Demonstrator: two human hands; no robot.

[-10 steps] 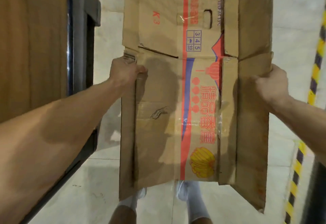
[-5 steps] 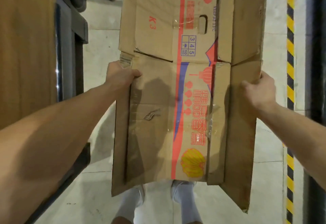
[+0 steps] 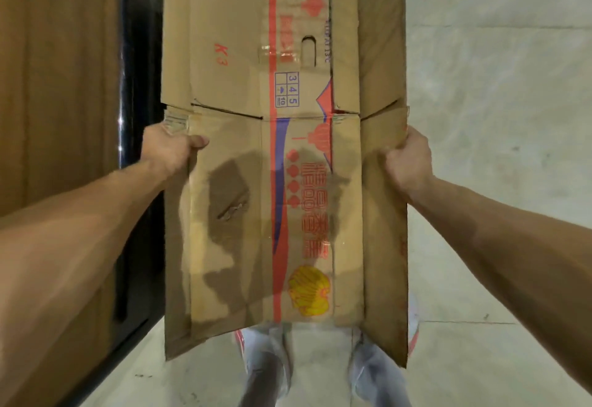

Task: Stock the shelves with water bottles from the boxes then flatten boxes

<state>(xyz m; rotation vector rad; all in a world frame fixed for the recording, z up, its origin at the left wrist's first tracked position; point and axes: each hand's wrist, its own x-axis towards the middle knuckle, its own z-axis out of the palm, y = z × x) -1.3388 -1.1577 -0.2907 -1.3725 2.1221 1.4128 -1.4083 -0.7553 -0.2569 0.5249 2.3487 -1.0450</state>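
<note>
The flattened box (image 3: 243, 188) hangs upright in the air in front of the person, above the floor (image 3: 496, 92). Its printed face is toward the camera and its lower edge is just over the shoes (image 3: 266, 358). The left grip (image 3: 169, 150) is clamped on the box's left edge at mid-height, thumb on the front face. The right grip (image 3: 408, 163) is clamped on the right side flap (image 3: 384, 246) at about the same height, fingers curled round its edge. That flap seems to angle forward rather than lie flat, so I judge the box not fully collapsed. To finish well, fold the flap in against the main panel, press along the creases, and hold both edges level so the sheet does not twist. The wooden cabinet (image 3: 48, 102) stands close on the left, so swing the board clear of it when setting it down
</note>
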